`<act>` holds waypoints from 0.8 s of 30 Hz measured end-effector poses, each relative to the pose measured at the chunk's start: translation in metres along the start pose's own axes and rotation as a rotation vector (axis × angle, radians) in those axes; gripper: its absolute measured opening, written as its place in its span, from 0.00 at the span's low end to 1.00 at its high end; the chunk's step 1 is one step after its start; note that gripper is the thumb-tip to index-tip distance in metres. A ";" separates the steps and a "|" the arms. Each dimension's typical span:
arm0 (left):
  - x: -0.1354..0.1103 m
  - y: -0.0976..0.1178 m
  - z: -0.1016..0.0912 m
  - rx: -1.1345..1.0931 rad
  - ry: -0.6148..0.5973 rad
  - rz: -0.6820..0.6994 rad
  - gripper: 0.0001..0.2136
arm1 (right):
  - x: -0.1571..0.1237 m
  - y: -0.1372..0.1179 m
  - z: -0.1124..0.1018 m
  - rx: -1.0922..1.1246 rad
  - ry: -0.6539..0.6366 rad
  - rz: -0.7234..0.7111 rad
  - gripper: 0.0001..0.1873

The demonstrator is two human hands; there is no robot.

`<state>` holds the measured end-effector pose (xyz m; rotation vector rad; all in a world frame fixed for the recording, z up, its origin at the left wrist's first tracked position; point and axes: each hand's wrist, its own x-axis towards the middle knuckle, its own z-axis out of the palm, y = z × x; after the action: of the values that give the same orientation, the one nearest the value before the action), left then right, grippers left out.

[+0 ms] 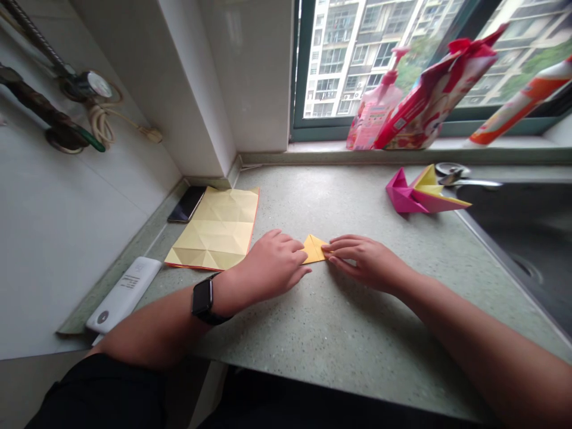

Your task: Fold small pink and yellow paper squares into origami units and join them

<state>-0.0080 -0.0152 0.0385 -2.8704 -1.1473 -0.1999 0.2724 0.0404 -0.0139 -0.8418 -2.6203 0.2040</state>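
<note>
A small folded piece of yellow paper (pixel 314 247) lies on the speckled green countertop (pixel 339 333), between my two hands. My left hand (pixel 272 265), with a black watch on the wrist, rests knuckles up with its fingers curled onto the paper's left side. The fingers of my right hand (pixel 364 261) lie together and press down on the paper's right edge. Most of the paper is hidden under both hands.
A creased yellow sheet (pixel 217 229) lies at the left, with a black phone (pixel 186 204) beyond it and a white power bank (pixel 123 295) nearer the edge. A folded pink and yellow paper shape (pixel 420 193) sits by the sink (pixel 522 238). Pouches and a bottle stand on the windowsill.
</note>
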 end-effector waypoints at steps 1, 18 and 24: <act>0.002 0.001 0.005 -0.019 0.040 0.028 0.16 | 0.000 0.000 0.000 0.002 -0.002 -0.003 0.14; 0.001 0.000 0.036 -0.046 0.040 0.030 0.13 | -0.002 0.003 -0.008 0.120 -0.061 0.006 0.13; -0.002 0.002 0.032 -0.033 0.021 -0.019 0.13 | -0.004 0.016 -0.020 0.073 -0.106 -0.004 0.11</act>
<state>-0.0046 -0.0150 0.0068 -2.8790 -1.1795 -0.2517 0.2916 0.0516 -0.0009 -0.8211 -2.6939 0.3499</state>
